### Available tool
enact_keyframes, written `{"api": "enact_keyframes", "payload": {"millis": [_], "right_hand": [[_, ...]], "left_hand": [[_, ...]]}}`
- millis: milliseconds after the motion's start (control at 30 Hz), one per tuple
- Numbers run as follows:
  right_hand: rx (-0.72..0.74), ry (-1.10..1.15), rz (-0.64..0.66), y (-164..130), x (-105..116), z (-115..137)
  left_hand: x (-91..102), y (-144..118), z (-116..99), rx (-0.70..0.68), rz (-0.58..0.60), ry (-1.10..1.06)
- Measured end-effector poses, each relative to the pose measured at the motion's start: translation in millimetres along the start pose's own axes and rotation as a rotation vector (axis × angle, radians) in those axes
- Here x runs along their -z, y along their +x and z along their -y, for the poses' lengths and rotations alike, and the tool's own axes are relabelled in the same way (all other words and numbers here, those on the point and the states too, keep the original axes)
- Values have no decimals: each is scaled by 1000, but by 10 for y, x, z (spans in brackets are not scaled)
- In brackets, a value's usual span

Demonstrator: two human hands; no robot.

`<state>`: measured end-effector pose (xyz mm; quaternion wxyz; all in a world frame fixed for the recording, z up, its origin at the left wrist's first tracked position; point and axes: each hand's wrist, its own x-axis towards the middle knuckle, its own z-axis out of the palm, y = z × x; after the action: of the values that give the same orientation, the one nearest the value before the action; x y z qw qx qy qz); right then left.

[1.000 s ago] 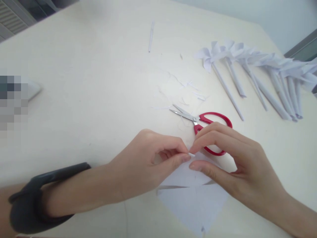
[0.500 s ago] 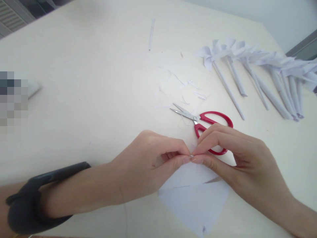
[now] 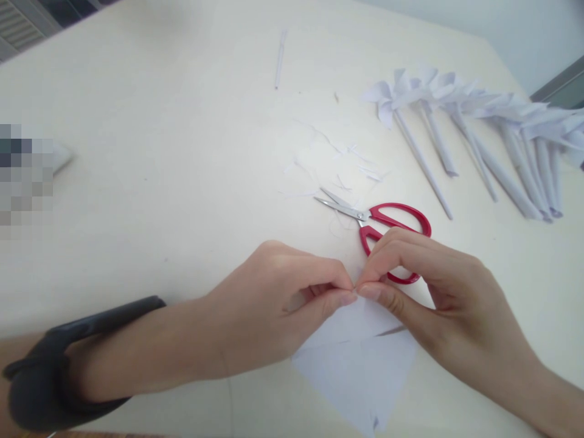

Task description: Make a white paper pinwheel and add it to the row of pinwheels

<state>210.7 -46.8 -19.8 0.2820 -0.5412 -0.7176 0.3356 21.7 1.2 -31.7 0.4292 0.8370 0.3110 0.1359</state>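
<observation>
Left hand (image 3: 278,292) and right hand (image 3: 442,286) each have fingers pinched together, contents too hidden to tell, over slit white paper (image 3: 356,377) on tabletop (image 3: 182,152), where a careless tug could tear the slits further.

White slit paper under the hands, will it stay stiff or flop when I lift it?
The paper looks thin, so it is probably light and floppy. Its parts may sag separately, since a slit opens near the right hand. The lower part looks flat, so it would likely slide rather than roll.

Paper pinwheels (image 3: 483,104) in a row
</observation>
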Motion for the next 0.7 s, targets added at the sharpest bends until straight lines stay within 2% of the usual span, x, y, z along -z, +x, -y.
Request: {"api": "enact_keyframes", "payload": {"millis": [267, 500, 700], "right_hand": [[-18, 100, 3, 9, 26, 14], [-9, -10, 64, 14, 1, 24], [4, -53, 48, 10, -20, 21]], "left_hand": [[13, 3, 11, -37, -1, 10], [-7, -5, 10, -11, 7, 5], [9, -8, 12, -17, 25, 34]]}}
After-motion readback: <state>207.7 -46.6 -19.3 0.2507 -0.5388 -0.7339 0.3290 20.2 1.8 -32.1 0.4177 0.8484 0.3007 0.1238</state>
